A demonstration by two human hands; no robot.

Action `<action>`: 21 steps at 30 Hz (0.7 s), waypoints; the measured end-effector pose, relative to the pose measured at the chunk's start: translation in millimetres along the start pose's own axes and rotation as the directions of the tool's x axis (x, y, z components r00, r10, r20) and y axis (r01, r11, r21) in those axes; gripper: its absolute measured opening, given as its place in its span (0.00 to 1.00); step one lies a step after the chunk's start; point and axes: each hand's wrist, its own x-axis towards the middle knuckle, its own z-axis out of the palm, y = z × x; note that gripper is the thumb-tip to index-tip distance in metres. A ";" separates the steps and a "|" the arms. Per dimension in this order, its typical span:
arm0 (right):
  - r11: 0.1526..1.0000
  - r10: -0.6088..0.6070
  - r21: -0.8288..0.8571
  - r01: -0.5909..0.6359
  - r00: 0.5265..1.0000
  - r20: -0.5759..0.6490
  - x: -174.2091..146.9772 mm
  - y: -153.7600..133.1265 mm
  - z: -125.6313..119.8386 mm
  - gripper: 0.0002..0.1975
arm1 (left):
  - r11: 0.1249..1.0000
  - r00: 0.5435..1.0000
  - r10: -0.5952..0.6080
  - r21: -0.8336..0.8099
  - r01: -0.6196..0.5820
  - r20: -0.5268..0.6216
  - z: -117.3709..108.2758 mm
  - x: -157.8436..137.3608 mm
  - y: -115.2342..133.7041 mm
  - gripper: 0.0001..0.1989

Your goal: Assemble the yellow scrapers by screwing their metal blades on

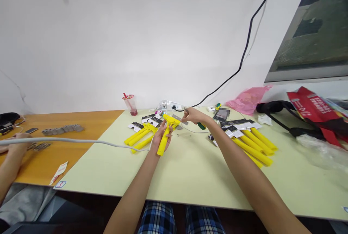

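Note:
My left hand (162,137) is wrapped round the handle of a yellow plastic scraper (164,142), its wide T-shaped head tilted up and away from me. Just right of that head, my right hand (193,115) is closed, fingertips pinched together near the scraper's edge. A green-and-yellow screwdriver handle (201,126) juts out below my right palm; its shaft is hidden. Whether the fingertips pinch anything small cannot be made out. More yellow scrapers (136,137) with black-and-white cards lie left of my hands. Another group of yellow scrapers (255,149) lies to the right.
Tiny screws (178,135) lie on the pale table (190,179). Behind stand a drink cup (130,105) and a power strip (174,106). A pink bag (248,100) and headphones (282,111) are at right. A white cable (89,140) crosses left, near another person's hand (19,145).

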 end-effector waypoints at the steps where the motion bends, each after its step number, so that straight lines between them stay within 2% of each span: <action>1: 0.999 -0.022 0.027 0.022 1.000 -0.013 -3.9 -5.1 -3.8 0.29 | 1.000 1.000 -0.010 0.014 0.010 0.007 0.6 -0.4 -1.6 0.30; 5: 0.991 -0.074 0.107 0.076 0.997 -0.026 -15.5 -22.0 -11.1 0.34 | 0.996 0.999 -0.040 0.078 0.038 0.016 1.8 -2.8 -8.1 0.30; 15: 0.978 -0.106 0.176 0.114 0.993 -0.053 -21.3 -37.9 -10.1 0.35 | 0.988 0.998 -0.048 0.150 0.042 0.037 5.2 -9.5 -12.5 0.32; 21: 0.963 -0.130 0.241 0.124 0.991 0.010 -25.7 -43.1 -11.1 0.35 | 0.987 0.996 -0.064 0.150 0.053 0.069 3.0 -9.8 -12.1 0.32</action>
